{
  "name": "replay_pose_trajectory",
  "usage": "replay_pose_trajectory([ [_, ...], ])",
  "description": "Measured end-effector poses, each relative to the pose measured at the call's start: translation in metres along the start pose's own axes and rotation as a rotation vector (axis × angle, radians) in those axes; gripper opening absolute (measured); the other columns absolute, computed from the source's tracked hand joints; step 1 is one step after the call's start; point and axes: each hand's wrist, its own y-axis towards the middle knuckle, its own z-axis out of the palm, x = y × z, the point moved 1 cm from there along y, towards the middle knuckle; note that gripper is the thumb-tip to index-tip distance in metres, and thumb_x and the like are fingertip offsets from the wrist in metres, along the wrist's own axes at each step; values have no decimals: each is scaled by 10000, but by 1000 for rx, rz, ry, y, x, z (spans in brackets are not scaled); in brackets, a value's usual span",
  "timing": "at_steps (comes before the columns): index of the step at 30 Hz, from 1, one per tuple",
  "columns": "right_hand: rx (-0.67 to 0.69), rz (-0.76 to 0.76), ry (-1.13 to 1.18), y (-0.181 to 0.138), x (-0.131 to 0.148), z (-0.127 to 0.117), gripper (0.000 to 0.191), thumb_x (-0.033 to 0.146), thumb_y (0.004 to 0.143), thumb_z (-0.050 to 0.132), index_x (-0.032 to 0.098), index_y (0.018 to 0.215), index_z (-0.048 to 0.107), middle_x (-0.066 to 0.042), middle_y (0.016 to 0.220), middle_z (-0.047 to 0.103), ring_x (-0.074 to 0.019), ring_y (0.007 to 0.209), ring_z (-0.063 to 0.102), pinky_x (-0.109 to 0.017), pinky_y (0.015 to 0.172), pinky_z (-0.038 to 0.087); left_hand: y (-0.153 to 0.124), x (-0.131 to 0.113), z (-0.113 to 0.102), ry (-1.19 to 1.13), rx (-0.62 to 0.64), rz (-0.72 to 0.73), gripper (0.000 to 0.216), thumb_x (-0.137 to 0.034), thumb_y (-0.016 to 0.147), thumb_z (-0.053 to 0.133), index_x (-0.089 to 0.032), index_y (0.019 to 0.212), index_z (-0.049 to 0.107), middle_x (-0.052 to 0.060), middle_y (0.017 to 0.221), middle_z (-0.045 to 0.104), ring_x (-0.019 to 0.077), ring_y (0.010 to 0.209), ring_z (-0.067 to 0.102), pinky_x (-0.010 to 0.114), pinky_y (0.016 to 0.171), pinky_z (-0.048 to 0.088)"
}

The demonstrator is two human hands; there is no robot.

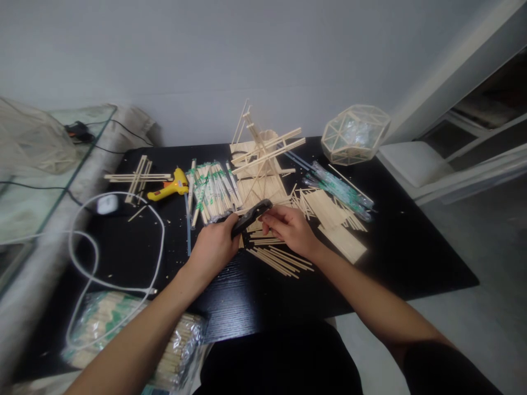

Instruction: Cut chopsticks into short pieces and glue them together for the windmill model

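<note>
In my left hand (pixel 217 241) is a black plier-like hand tool (pixel 247 219), its head pointing up and right. The fingers of my right hand (pixel 288 225) are pinched at that head, on what looks like a thin wooden stick (pixel 284 202); its exact hold is partly hidden. Below both hands lies a row of cut wooden sticks (pixel 282 262). Just beyond them stands a windmill-like model (pixel 263 145) built of sticks, with crossed blades, on a slatted wooden base (pixel 263 188).
Wrapped chopsticks (pixel 213 189) and a yellow glue gun (pixel 173 185) lie left of the model. A white cable (pixel 161 241) loops across the left side. Bagged sticks (pixel 181 343) sit near the front edge. At the back right stands a faceted stick-frame model (pixel 354 134).
</note>
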Motion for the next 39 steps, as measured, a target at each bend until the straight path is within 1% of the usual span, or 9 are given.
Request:
replay_pose_trajectory([
  [8,-2,12,17,0,0,0,258,419,909,730,171,854,680,14,674,662,-45,444,389,-225,405,246,2,2,4,-19,4,-21,149,-267,967,516,-197,1043,623,71,763,712,247,654,684,305,592,370],
  [13,8,12,27,0,2,3,263,414,915,721,168,830,683,13,674,665,-43,442,400,-217,400,264,5,7,6,-213,-47,-25,175,-329,983,506,-205,943,622,39,704,653,206,616,622,293,619,371],
  [16,7,17,26,-1,3,3,264,424,917,719,170,849,699,13,664,663,-44,437,400,-220,397,267,7,9,5,-324,-44,-29,216,-363,981,492,-208,891,613,26,693,625,184,606,574,289,633,380],
  [22,16,30,28,-1,0,1,294,458,929,699,167,893,713,12,659,658,-46,433,393,-221,400,267,7,7,4,-364,-34,-32,213,-370,958,492,-212,841,574,15,676,584,170,598,520,290,640,363],
  [26,18,10,19,0,-1,0,316,469,954,662,159,920,713,9,670,655,-45,432,387,-217,402,258,6,7,4,-337,-38,-31,224,-379,963,483,-216,828,557,13,654,571,174,581,517,294,623,349],
  [29,11,11,24,0,-1,-1,341,491,956,647,158,916,703,15,662,639,-46,428,380,-215,397,247,6,8,4,-275,-33,-43,227,-381,972,478,-218,838,561,22,654,589,189,585,553,299,613,343],
  [35,-51,-9,23,0,8,-5,329,489,937,680,166,882,702,29,631,597,-54,441,368,-222,401,243,6,8,5,-80,5,-75,184,-349,976,480,-217,964,607,70,740,692,252,670,674,315,613,370],
  [37,-66,-37,-18,-2,15,-7,319,487,941,675,176,877,699,34,624,585,-60,446,366,-230,411,260,5,7,4,2,16,-90,191,-342,969,483,-214,1019,616,90,773,717,277,699,698,323,613,388],
  [39,-110,-104,-130,-4,23,-7,296,467,961,650,187,879,697,44,599,550,-73,460,381,-240,431,289,5,6,2,67,29,-101,203,-327,958,486,-210,1062,616,104,803,735,298,727,715,334,621,411],
])
